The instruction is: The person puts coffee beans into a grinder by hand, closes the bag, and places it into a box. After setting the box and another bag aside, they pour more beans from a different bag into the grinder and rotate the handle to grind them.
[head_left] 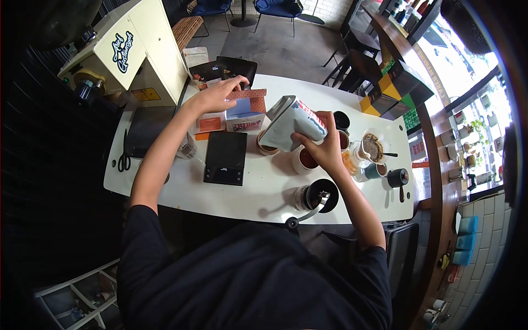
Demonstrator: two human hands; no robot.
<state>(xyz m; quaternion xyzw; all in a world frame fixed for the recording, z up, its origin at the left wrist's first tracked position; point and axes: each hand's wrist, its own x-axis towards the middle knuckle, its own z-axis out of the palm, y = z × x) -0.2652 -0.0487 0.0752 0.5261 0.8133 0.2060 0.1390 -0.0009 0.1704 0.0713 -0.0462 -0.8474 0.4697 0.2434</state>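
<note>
My right hand [324, 147] grips a silver-grey pouch [294, 125] with red and blue print, held tilted above the table. Below the pouch are a brown-rimmed cup [268, 148] and a white cup [303, 160] with a dark reddish inside. My left hand [217, 97] is at the raised flap of a small printed cardboard box [247, 122], thumb in front of the flap and fingers over its edge. The box stands open with a pale blue inside. In front of it lies a black scale [225, 158].
A hand grinder [316, 197] with a crank stands at the front edge. To the right are a dripper with wet grounds [373, 147] on a glass server and a portafilter-like black tool [397, 177]. Scissors [125, 159] lie left, beside a cream machine [129, 49].
</note>
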